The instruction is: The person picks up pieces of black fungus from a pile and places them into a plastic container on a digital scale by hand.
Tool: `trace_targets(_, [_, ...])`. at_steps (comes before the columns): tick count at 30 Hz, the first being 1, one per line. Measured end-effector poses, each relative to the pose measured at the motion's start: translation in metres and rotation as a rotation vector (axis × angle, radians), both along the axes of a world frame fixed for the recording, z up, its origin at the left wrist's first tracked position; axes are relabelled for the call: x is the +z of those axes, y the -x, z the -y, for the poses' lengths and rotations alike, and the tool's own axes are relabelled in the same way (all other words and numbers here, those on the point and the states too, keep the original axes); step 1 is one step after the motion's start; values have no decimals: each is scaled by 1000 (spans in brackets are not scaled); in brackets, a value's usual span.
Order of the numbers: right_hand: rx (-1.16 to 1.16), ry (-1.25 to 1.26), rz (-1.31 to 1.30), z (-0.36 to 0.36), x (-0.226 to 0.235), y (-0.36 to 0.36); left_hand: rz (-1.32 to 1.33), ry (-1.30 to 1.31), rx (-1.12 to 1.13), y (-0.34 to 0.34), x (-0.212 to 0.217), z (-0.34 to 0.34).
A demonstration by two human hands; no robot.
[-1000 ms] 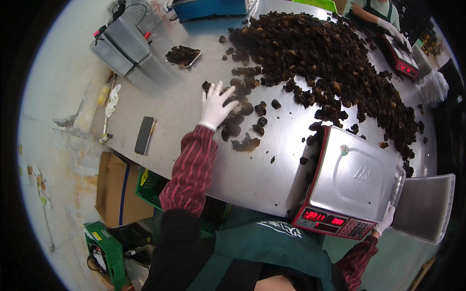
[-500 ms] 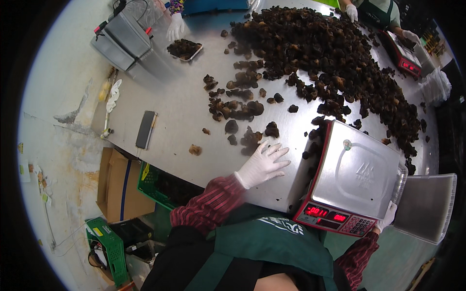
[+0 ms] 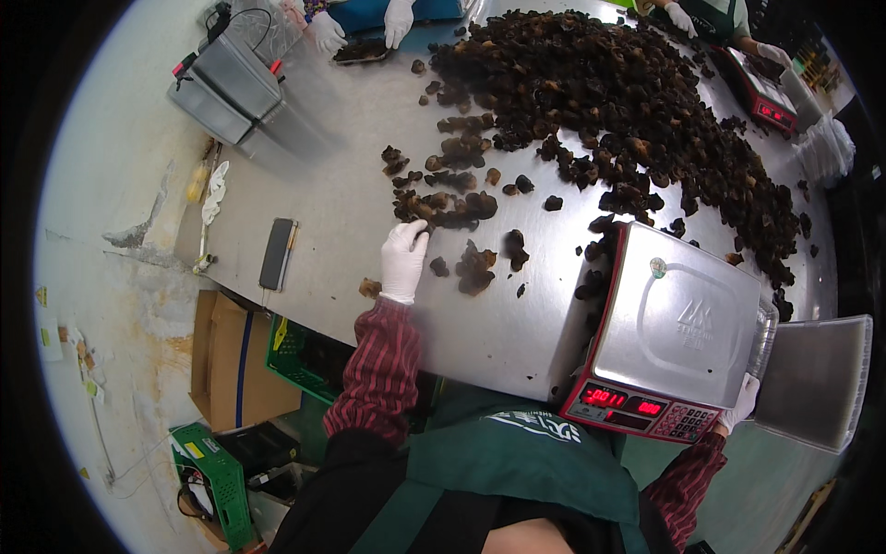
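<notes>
— What is the left hand after?

— A small cluster of dark dried mushrooms lying apart from the big heap, near the middle of the steel table. The gloved fingers lie flat and spread, tips touching the near edge of that cluster. They close on nothing that I can see.

— What do the pieces look like?

— Wrinkled, curled, almost black, some with a brown edge. A few strays sit just right of the hand, and one paler crumb lies near the wrist.

— Why are they away from the heap?

— My guess is they were drawn toward the near edge so they can be picked over one at a time; the heap itself is too thick to sort through.

— And the right hand?

— It is at the near right corner of the weighing scale, beside the red display, mostly hidden behind the body. I cannot tell whether it grips or only rests. The scale stands on the near right part of the table, tilted toward the person, with a clear plastic tray just to its right, probably kept close for filling.

— Anything else?

— Far left, grey boxes; a dark phone near the left edge; other workers' gloved hands on the far side.
</notes>
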State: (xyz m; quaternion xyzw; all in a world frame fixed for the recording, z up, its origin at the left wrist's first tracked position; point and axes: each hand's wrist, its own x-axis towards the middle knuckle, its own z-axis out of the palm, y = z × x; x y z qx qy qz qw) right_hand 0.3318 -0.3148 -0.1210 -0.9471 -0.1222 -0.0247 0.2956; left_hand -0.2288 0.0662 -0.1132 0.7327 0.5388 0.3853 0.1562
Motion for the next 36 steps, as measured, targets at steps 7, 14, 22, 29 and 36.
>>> trace_targets(7, [26, 1, 26, 11, -14, -15, -289, 17, -13, -5, 4, -27])
trace_targets(14, [138, -37, 29, 13, -12, -13, 91, 56, 36, 1, 11, -11])
trace_targets(22, [534, -459, -319, 22, -4, 0, 69, -50, -49, -10, 28, -9])
trace_targets(29, [449, -403, -517, 19, 4, -10, 1164, 678, -111, -21, 28, -19])
trace_targets(36, [528, -316, -269, 14, 4, -5, 61, 46, -186, -64, 23, -21])
